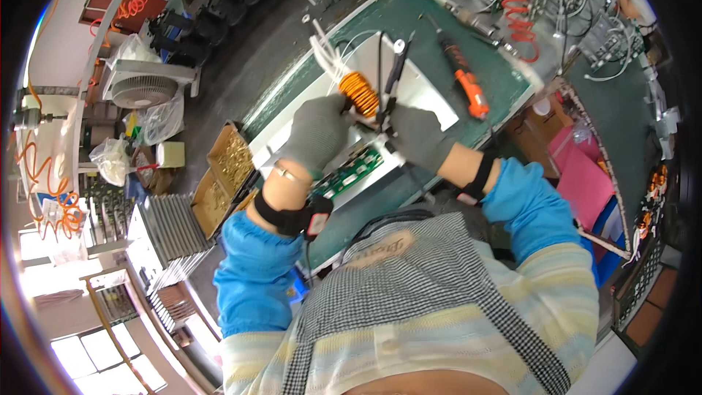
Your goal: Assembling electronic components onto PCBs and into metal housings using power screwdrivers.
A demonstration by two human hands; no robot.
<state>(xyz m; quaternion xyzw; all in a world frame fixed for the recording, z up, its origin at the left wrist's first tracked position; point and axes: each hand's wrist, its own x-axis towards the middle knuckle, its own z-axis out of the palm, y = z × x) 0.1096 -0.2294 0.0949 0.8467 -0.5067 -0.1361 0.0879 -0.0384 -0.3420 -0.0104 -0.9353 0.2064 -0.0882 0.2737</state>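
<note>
While a green bench (380, 11) w/ a pale edge runs diagonally under the work, a white housing (431, 95) sits on it, open side up. R of the housing, an orange-&-black elec. driver (468, 88) lies on the bench, its bit pointing away from the person. Beyond, upper R, there's a red coiled hose (521, 25), some grey cables (625, 47) & part of a co-worker (627, 4). To the L of the bench are cardboard boxes (212, 201) of small brass-coloured parts, a stack of grey panels (172, 227), a fan (145, 92) nr plastic bags, & windows (102, 351) at lower L. Pink sheets (585, 183) stand on the R.

Both forearms, in blue sleeves (256, 271) w/ black wrist straps, reach fwd & angle in toward each other. L hand (318, 132), grey-gloved, is back-up, fingers curled at the L side of an orange coil (359, 93). R hand (420, 133), also gloved, comes in from lower R, knuckles up, fingertips just R of the coil, by a black lead (379, 73).

The coil is btwn the hands, tilted, over the housing, w/ white wires (327, 62) at its upper L. A green board (351, 175) lies nr the housing's near side, below the hands. Grip: both hands look part-closed, but fingertips are mostly hidden; can't tell what either has hold of.
</note>
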